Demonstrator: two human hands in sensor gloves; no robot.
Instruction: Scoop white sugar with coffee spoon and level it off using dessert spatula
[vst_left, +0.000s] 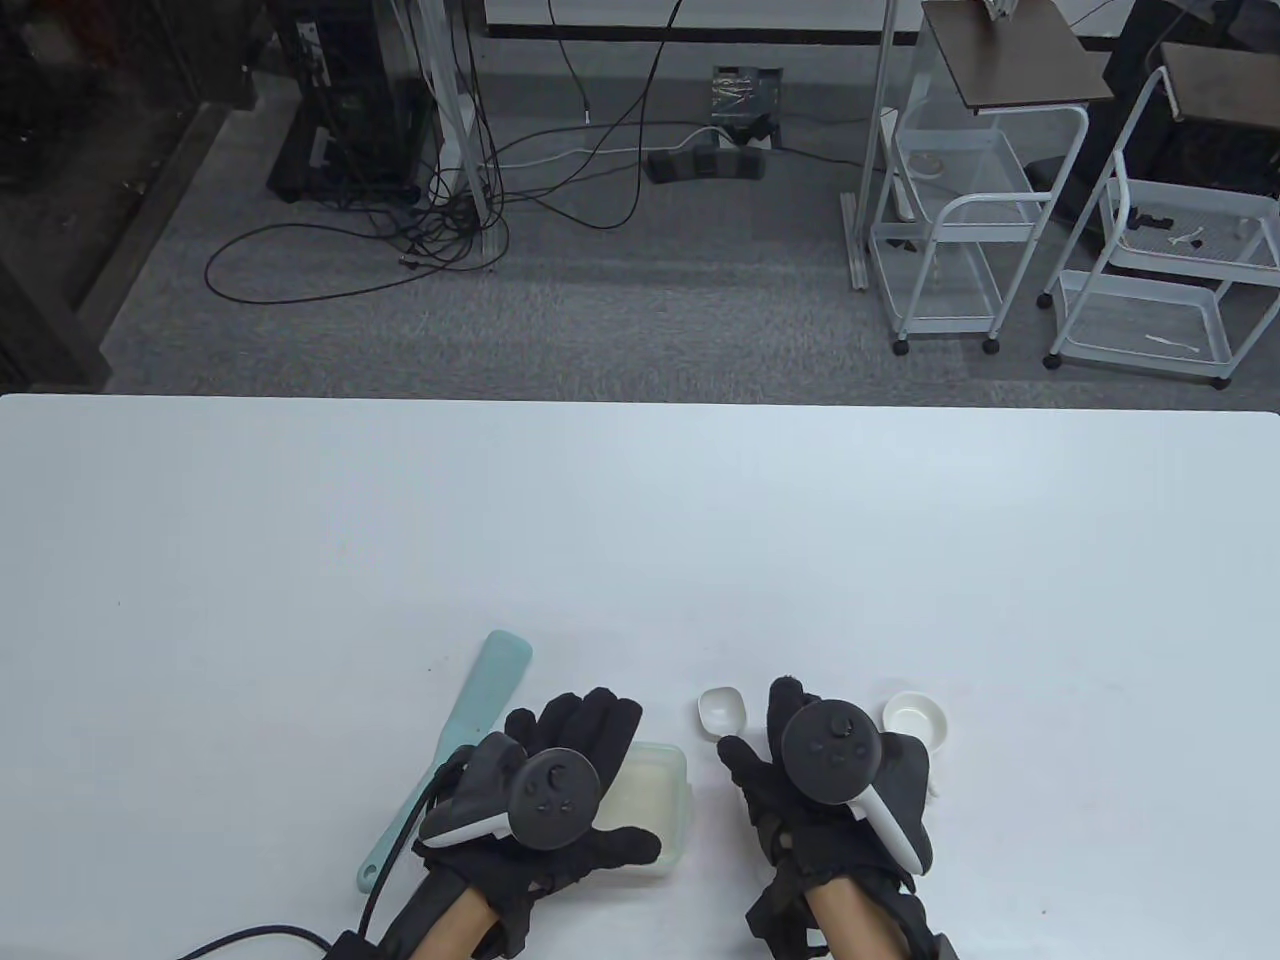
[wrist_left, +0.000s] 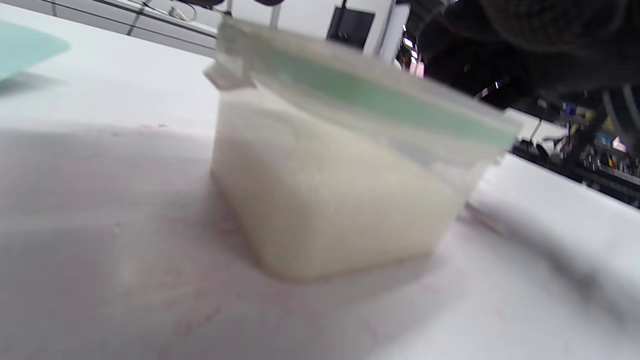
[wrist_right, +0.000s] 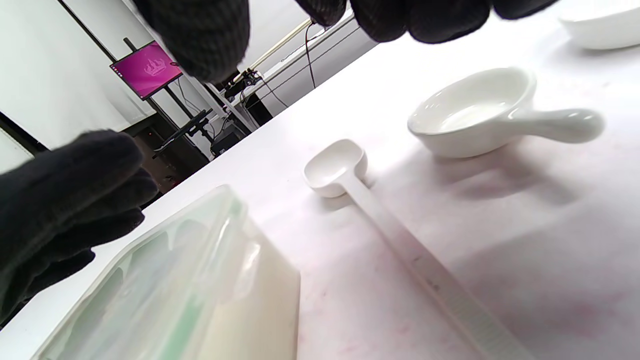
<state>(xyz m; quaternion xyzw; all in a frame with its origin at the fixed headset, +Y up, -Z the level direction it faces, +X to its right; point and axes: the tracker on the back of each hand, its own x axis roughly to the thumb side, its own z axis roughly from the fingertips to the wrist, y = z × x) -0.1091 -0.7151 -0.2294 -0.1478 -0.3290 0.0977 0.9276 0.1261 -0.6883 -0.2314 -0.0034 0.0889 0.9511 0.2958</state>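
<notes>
A clear box of white sugar (vst_left: 655, 800) stands near the front edge with its lid (wrist_left: 360, 90) on. My left hand (vst_left: 590, 760) is spread open above the box's left side; its fingers (wrist_left: 525, 45) hang over the lid. I cannot tell if they touch it. The white coffee spoon (vst_left: 720, 708) lies flat on the table just right of the box, with its long handle (wrist_right: 415, 260) running back under my right hand. My right hand (vst_left: 765, 725) hovers open over that handle and holds nothing. The teal dessert spatula (vst_left: 470, 730) lies left of my left hand.
A round white dish (vst_left: 915, 718) sits right of my right hand. The right wrist view shows a small white handled dish (wrist_right: 475, 115) beyond the spoon and the rim of another white dish (wrist_right: 600, 20). A black cable (vst_left: 260, 935) trails from my left wrist.
</notes>
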